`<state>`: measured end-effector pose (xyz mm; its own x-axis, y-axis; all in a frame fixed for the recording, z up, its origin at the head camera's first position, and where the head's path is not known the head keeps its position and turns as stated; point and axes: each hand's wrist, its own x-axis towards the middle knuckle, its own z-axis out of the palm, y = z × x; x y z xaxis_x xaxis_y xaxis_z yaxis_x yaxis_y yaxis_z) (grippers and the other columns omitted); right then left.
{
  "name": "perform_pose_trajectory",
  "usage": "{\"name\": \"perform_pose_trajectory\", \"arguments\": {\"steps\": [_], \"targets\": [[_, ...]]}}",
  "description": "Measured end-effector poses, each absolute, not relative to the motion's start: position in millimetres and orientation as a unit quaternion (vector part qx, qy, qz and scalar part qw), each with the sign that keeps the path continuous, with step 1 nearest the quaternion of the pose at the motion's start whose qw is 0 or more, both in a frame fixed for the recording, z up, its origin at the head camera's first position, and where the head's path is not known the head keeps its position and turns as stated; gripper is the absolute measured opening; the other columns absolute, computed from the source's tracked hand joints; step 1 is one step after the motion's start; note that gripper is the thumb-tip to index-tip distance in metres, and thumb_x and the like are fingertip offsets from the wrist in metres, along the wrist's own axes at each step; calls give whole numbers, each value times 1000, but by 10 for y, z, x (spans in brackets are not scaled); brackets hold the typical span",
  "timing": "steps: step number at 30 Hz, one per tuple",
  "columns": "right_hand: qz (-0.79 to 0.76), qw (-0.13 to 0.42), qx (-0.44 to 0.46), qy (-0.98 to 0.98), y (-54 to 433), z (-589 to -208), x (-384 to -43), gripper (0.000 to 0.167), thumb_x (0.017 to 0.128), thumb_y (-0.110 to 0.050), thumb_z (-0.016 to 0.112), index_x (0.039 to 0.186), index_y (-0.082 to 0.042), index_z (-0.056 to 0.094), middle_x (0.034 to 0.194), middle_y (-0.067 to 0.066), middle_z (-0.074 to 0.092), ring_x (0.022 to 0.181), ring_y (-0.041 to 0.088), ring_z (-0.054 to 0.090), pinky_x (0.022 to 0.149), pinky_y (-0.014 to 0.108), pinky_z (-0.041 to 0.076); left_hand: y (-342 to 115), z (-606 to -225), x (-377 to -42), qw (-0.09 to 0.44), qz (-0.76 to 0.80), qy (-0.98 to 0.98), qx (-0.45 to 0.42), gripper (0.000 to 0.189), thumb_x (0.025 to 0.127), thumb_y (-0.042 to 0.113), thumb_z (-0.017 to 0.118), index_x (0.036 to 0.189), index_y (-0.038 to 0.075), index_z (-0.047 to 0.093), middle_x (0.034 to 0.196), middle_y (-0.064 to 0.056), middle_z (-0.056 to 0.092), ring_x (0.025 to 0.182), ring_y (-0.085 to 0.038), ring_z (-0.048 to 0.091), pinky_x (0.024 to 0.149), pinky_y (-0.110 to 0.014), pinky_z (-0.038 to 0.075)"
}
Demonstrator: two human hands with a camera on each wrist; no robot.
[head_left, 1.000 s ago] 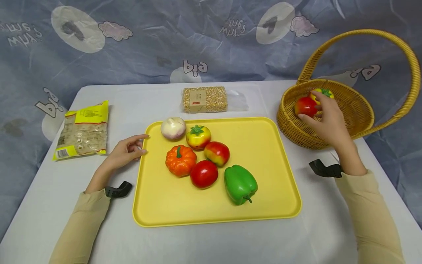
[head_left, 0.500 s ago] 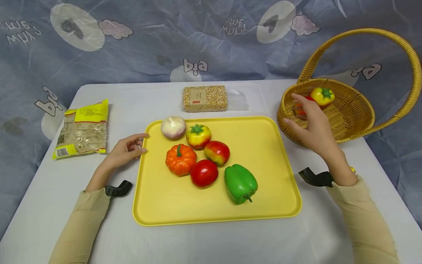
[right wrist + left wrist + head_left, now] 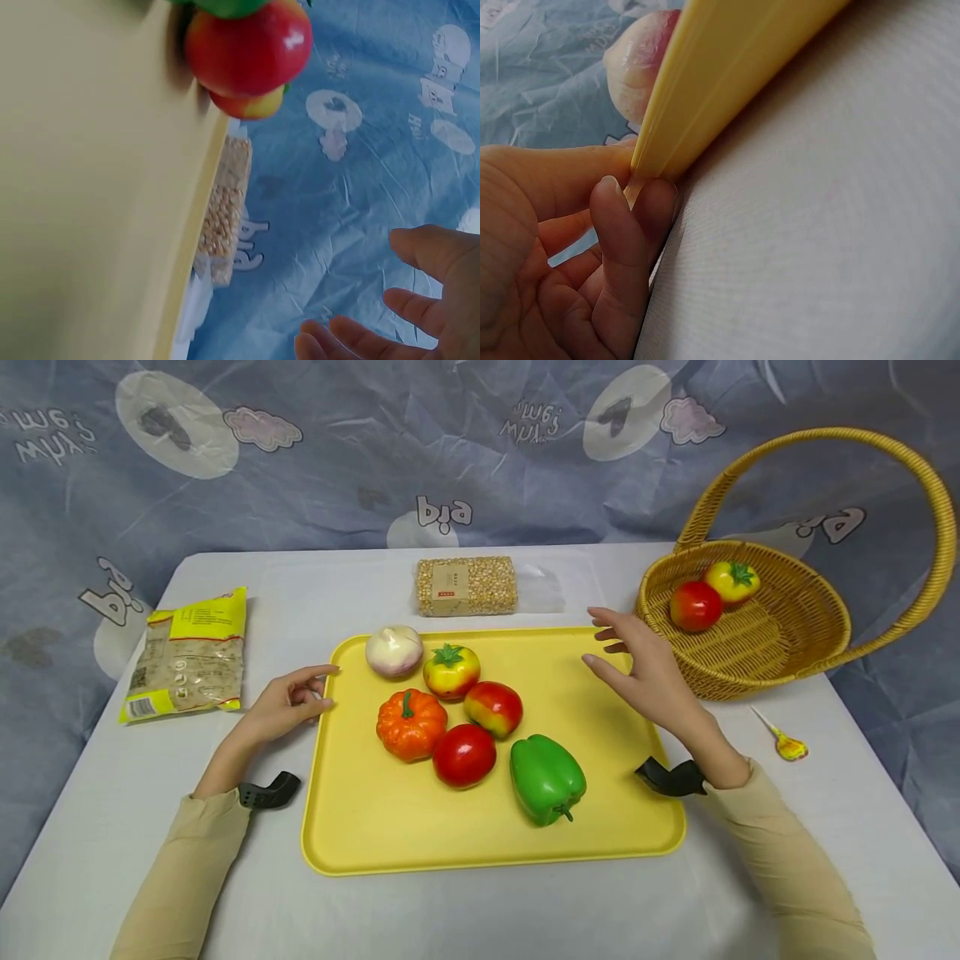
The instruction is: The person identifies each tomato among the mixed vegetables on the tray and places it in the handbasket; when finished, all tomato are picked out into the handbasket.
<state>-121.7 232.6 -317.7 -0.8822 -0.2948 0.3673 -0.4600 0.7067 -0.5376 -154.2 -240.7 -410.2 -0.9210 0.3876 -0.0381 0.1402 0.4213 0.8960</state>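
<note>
My left hand (image 3: 281,703) is at the left edge of the yellow tray (image 3: 600,693); in the left wrist view its thumb and fingers pinch the rim. On the tray lie a garlic bulb (image 3: 394,651), a small orange pumpkin (image 3: 412,725), a yellow-red tomato (image 3: 452,672), a red-yellow mango-like fruit (image 3: 493,709), a red tomato-like fruit (image 3: 464,756) and a green bell pepper (image 3: 547,779). My right hand (image 3: 648,672), holding nothing, hovers above the tray's right edge with fingers apart. The wicker basket (image 3: 795,656) beside it contains a red fruit (image 3: 695,606) and a yellow tomato (image 3: 732,582).
Behind the tray lies a clear pack of corn kernels (image 3: 467,586). A yellow printed bag (image 3: 187,656) is at the far left. Near the basket's front is a wrapped lollipop (image 3: 789,745). The basket's tall handle (image 3: 933,502) arches up at the right.
My right hand has left the basket and moved left and toward me, over the tray's right edge. Both fruits in the basket and the lollipop are now uncovered. My left hand stays put.
</note>
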Motion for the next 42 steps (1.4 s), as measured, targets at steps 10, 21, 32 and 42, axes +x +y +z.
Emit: {"name": "perform_pose_trajectory", "arguments": {"steps": [10, 21, 32, 42], "targets": [[351, 28, 225, -908, 2064, -3329, -1240, 50, 91, -18, 61, 137, -8, 46, 124, 16, 55, 105, 29, 60, 89, 43, 51, -2417, -4115, -1553, 114, 511, 836, 162, 46, 88, 3, 61, 131, -4, 48, 85, 3, 49, 53, -2, 45, 49, -21, 45], [357, -76, 277, -889, 1902, -3407, -1297, 47, 93, -22, 59, 136, -8, 46, 128, 15, 55, 106, 26, 60, 93, 42, 50, -2410, -4105, -1558, 118, 512, 836, 159, 46, 88, 3, 61, 132, -3, 47, 85, 3, 50, 54, -2, 46, 50, -21, 46], [392, -169, 308, -850, 1845, -3548, -1371, 52, 91, -19, 61, 138, -7, 42, 132, 13, 51, 112, 24, 57, 92, 38, 52, -2413, -4101, -1547, 119, 520, 830, 164, 46, 88, 3, 60, 132, -6, 46, 85, 5, 50, 53, -2, 45, 49, -22, 44], [373, -217, 329, -840, 1737, -3647, -1440, 59, 86, -33, 67, 139, -23, 42, 130, -3, 52, 116, 13, 53, 99, 34, 47, -2423, -4116, -1549, 121, 514, 833, 163, 47, 89, 3, 60, 133, -4, 46, 86, 4, 50, 53, -2, 45, 50, -22, 45]]}}
